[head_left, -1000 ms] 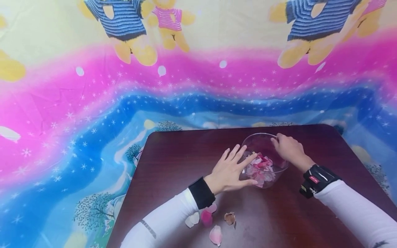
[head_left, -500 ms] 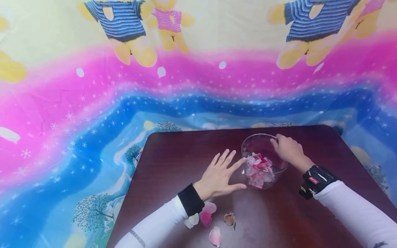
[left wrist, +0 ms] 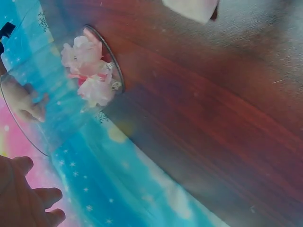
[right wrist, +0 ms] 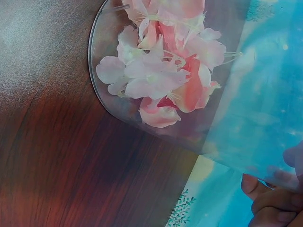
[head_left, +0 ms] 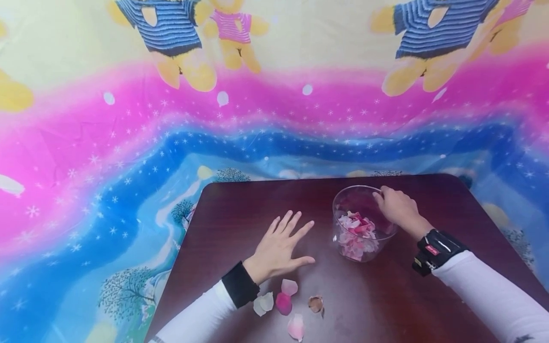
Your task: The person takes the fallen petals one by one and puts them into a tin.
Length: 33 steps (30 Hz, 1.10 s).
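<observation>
A clear glass bowl [head_left: 343, 197] stands on the dark wooden table [head_left: 240, 205], partly filled with pink and white petals [head_left: 356, 233]. My right hand [head_left: 396, 205] grips the bowl's far right rim, fingers curled over the edge. My left hand [head_left: 280, 245] hovers flat and spread over the table to the left of the bowl, holding nothing. The right wrist view shows the petals [right wrist: 161, 66] through the glass bowl [right wrist: 102, 101] and my fingertips [right wrist: 267, 198] at the rim. In the left wrist view the bowl [left wrist: 113, 71] lies ahead of my fingers [left wrist: 28, 198].
Several loose petals [head_left: 285, 300] lie on the table near its front edge, just behind my left wrist. A bright cartoon-print cloth [head_left: 128, 143] hangs behind and drapes down beside the table's left edge.
My left hand has drawn back leftward from the bowl's side, about a hand's width away now. The right hand stays on the rim.
</observation>
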### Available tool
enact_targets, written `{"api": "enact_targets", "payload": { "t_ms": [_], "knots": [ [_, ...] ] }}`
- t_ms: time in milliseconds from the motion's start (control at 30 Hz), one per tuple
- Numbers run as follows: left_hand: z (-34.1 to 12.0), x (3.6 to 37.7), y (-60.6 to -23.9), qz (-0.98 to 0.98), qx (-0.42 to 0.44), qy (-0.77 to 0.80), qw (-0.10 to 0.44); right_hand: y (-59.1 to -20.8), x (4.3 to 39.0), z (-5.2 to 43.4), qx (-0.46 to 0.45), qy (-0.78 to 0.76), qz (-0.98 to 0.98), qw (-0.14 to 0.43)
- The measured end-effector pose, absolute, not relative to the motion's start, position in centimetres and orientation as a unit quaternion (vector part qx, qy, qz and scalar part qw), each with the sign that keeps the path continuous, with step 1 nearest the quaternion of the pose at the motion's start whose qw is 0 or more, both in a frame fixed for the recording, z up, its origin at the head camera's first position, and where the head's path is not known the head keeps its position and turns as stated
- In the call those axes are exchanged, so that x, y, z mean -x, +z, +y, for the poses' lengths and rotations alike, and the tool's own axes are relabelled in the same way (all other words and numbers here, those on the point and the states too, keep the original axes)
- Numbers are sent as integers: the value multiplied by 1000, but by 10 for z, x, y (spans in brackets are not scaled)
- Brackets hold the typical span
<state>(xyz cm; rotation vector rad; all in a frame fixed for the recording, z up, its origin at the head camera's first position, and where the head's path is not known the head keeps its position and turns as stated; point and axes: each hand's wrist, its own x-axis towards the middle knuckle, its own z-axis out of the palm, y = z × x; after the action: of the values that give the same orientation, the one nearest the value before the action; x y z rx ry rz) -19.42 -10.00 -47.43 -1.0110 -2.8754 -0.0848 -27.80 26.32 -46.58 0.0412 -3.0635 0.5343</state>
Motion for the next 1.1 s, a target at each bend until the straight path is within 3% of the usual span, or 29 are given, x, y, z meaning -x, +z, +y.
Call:
{"api": "enact_targets", "payload": {
  "t_ms": [433,767,1100],
  "knots": [
    [-138,176,-496,-955,289,-63,-14,-466,277,265,-8,175,-984,18],
    [-173,148,-520,-962,257,-91,14,-465,276,266,-3,173,-985,18],
    [-188,115,-529,-961,259,-97,-15,-465,276,265,-4,180,-984,15]
  ]
}}
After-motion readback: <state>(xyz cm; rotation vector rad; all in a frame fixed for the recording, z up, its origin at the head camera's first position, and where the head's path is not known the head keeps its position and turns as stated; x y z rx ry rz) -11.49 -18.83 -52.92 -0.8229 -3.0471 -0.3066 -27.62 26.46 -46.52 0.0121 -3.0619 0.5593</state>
